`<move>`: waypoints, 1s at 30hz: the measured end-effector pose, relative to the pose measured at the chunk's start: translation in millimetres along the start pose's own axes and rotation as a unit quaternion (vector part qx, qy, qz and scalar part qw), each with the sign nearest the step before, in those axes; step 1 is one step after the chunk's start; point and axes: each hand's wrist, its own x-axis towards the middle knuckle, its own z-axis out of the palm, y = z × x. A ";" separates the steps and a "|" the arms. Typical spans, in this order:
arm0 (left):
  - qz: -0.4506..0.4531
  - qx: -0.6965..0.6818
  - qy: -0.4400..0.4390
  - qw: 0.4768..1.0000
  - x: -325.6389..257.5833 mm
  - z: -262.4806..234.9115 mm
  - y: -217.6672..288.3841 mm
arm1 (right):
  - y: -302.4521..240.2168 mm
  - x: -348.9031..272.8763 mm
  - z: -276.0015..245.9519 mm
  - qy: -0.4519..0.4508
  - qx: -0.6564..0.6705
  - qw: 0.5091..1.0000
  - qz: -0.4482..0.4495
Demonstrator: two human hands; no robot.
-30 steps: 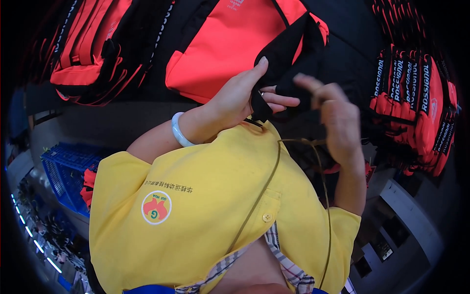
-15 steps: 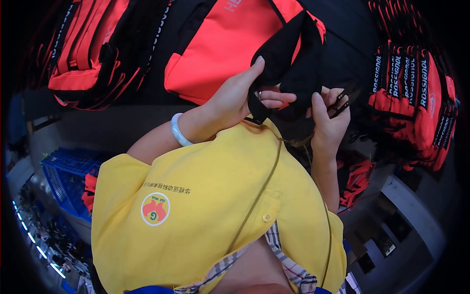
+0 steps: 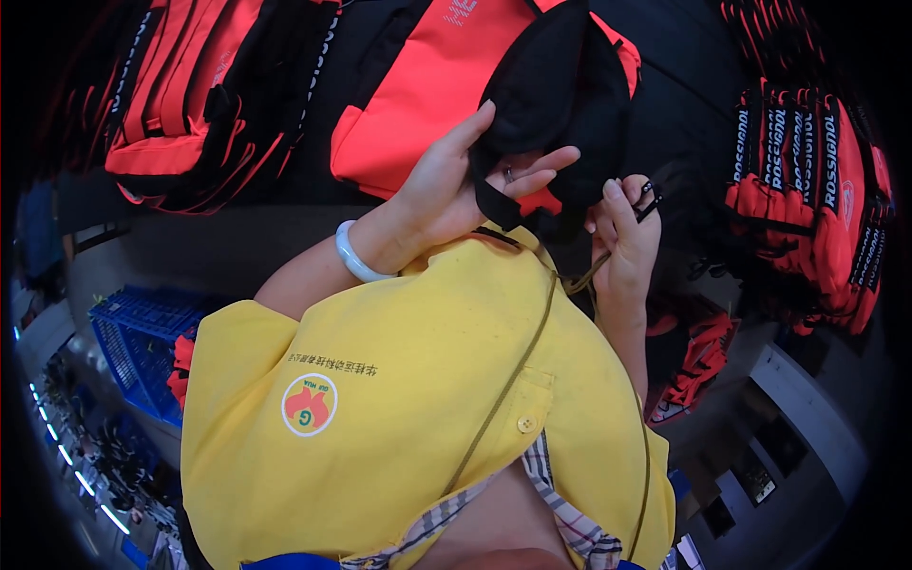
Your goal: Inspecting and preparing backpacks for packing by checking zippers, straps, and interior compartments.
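At the front of the table lies a red and black backpack [image 3: 404,114], its padded black shoulder strap [image 3: 537,85] lifted toward me. My left hand [image 3: 451,180] has its thumb against the strap's edge. Two of its fingers stretch across the strap's inner side, while the others are hidden by black fabric. A narrow black webbing strap [image 3: 496,204] hangs by the palm. Just right of the strap, my right hand [image 3: 627,228] is closed round small black snips [image 3: 650,201], mostly covered by the fingers. A brown cord [image 3: 584,280] runs from that hand up round my neck.
More red and black backpacks [image 3: 161,157] lie at the left on the black table. A stack of similar backpacks [image 3: 807,190] stands at the right. Below the table edge are a blue plastic crate [image 3: 147,351] on the left and red and black pieces [image 3: 698,356] on the right.
The shoulder strap has shifted slightly left and spread wider. My left thumb has moved up and left. My right hand has turned a little and moved slightly left with the snips.
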 end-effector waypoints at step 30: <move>0.091 0.158 0.045 0.982 -0.3 22.3 -11.0 | -60.4 32.9 61.3 -0.098 -0.641 0.637 -0.417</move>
